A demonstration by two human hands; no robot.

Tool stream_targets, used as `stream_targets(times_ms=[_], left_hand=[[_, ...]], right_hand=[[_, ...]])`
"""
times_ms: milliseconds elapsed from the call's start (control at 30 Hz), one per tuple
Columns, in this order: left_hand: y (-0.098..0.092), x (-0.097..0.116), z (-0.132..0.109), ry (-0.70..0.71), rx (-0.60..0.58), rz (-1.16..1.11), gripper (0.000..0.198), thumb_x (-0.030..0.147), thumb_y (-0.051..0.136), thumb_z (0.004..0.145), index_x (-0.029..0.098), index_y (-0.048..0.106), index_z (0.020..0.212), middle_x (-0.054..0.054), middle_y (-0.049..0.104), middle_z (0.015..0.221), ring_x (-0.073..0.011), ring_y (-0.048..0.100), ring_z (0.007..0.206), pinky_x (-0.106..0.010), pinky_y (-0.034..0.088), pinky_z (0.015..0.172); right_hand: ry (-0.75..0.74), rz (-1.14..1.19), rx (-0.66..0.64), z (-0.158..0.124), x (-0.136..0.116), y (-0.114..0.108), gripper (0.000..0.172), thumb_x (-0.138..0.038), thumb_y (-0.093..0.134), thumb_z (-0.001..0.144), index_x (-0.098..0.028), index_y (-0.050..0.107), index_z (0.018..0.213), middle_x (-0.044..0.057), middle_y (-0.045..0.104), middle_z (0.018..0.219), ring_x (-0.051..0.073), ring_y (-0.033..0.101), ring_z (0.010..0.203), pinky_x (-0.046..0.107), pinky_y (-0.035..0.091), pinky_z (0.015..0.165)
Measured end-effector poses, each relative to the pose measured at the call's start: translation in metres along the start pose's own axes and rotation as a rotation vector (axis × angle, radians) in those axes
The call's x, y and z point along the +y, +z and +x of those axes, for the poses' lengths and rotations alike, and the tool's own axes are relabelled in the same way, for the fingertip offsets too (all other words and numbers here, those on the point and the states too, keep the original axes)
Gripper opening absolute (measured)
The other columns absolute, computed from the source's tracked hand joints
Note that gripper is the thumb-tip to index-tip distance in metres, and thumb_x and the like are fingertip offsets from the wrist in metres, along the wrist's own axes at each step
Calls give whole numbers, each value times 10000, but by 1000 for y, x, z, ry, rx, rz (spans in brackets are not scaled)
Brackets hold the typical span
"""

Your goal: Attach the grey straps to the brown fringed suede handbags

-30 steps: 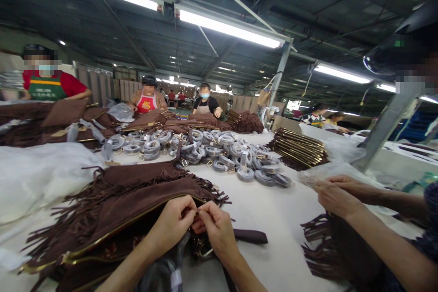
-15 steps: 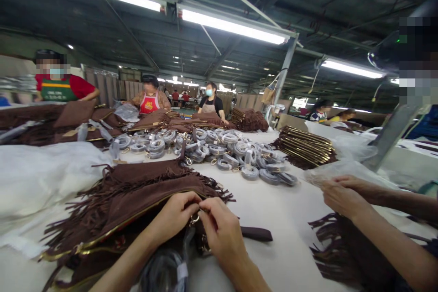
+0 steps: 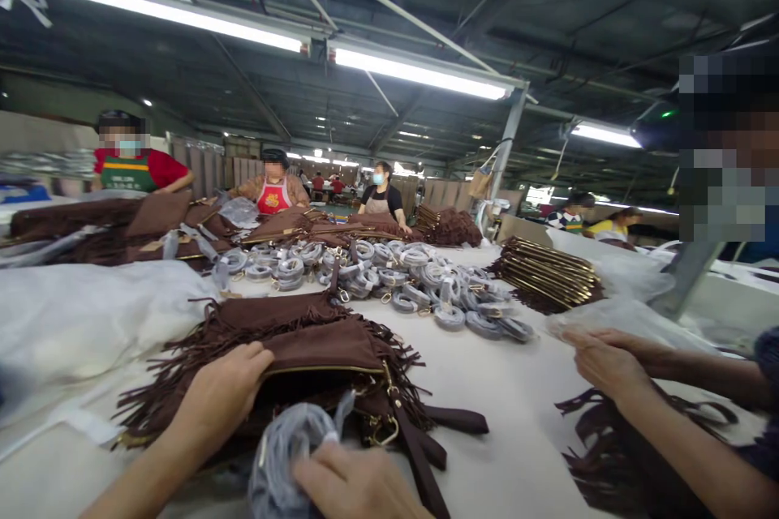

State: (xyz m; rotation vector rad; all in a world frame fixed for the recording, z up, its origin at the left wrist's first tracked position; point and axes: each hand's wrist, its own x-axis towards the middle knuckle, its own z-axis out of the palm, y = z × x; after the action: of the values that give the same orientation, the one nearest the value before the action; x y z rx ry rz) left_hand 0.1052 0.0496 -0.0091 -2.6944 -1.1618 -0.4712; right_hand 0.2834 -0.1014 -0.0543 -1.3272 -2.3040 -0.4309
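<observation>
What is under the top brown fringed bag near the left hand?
Brown fringe and a gold zip edge of another bag show beneath it, on the white table. The top bag and left hand cover the rest.

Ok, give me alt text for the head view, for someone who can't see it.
The person's left hand holds a brown fringed bag on a white table while the right hand grips a grey wrapped bundle in front of it. A co-worker's hands are at another fringed bag nearby; wrapped coils are piled behind.
</observation>
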Motion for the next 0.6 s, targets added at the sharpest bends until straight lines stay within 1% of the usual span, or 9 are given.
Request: stream_targets(times_ms=[67, 100, 200, 233, 333, 400, 467, 533, 600], left_hand=[[-13, 4, 8, 6, 22, -6, 289, 67, 382, 860, 171, 650, 895, -98, 650, 948, -256, 640, 901, -355, 511, 766], [-19, 8, 11, 11, 32, -10, 283, 80, 383, 868, 171, 650, 892, -99, 649, 954, -259, 641, 906, -357, 510, 765], [-28, 15, 17, 37, 30, -22, 269, 131, 390, 889, 181, 654, 882, -90, 650, 952, -256, 643, 909, -355, 507, 769], [-28, 15, 17, 36, 27, -27, 275, 143, 386, 893, 183, 658, 875, -87, 653, 940, -253, 644, 903, -354, 505, 774], [-19, 5, 9, 58, -1, -160, 278, 166, 407, 879, 196, 683, 885, -75, 679, 935, -230, 648, 914, -331, 496, 828], [-12, -10, -3, 98, -30, -352, 260, 228, 456, 869, 220, 694, 975, -59, 700, 1012, -212, 643, 963, -304, 482, 889], [-9, -29, -21, 69, -40, -521, 306, 330, 460, 884, 243, 676, 1082, -41, 700, 1104, -206, 630, 1021, -293, 465, 935], [-11, -47, -39, -55, -31, -593, 375, 400, 402, 909, 237, 663, 1124, -40, 698, 1142, -214, 623, 1043, -304, 460, 949], [-14, -60, -54, -179, -42, -577, 403, 395, 358, 912, 212, 681, 1068, -48, 713, 1095, -222, 632, 1009, -313, 470, 921]], right_hand=[[92, 52, -34, 26, -1, -13, 359, -551, 570, 839, -223, 577, 986, 23, 690, 877, 199, 673, 660, 244, 432, 464], [167, 58, -70, 41, 0, -13, 369, -538, 593, 828, -217, 584, 1009, 38, 691, 924, 220, 681, 709, 262, 483, 525], [400, -11, -206, 85, 9, 10, 224, -331, 568, 882, -171, 630, 1026, 112, 703, 993, 266, 692, 794, 342, 550, 658], [421, -20, -232, 97, 13, 21, 203, -231, 538, 890, -144, 643, 1041, 138, 712, 987, 279, 694, 827, 361, 556, 692], [361, 2, -256, 114, 19, 42, 333, -107, 511, 865, -112, 609, 1182, 168, 682, 1134, 288, 652, 1021, 377, 537, 842], [283, 35, -266, 103, 17, 40, 412, -73, 502, 844, -123, 566, 1247, 157, 656, 1189, 265, 640, 1048, 354, 523, 876], [190, 89, -260, 77, 18, 26, 419, -63, 471, 849, -149, 555, 1251, 135, 656, 1173, 229, 657, 993, 316, 522, 858], [86, 196, -160, 47, 26, 9, 347, -90, 422, 895, -199, 597, 1175, 100, 631, 1208, 195, 636, 1024, 277, 501, 869], [153, 276, -85, 24, 39, -5, 283, -110, 406, 907, -202, 649, 1016, 73, 685, 1024, 181, 657, 907, 256, 503, 791]])
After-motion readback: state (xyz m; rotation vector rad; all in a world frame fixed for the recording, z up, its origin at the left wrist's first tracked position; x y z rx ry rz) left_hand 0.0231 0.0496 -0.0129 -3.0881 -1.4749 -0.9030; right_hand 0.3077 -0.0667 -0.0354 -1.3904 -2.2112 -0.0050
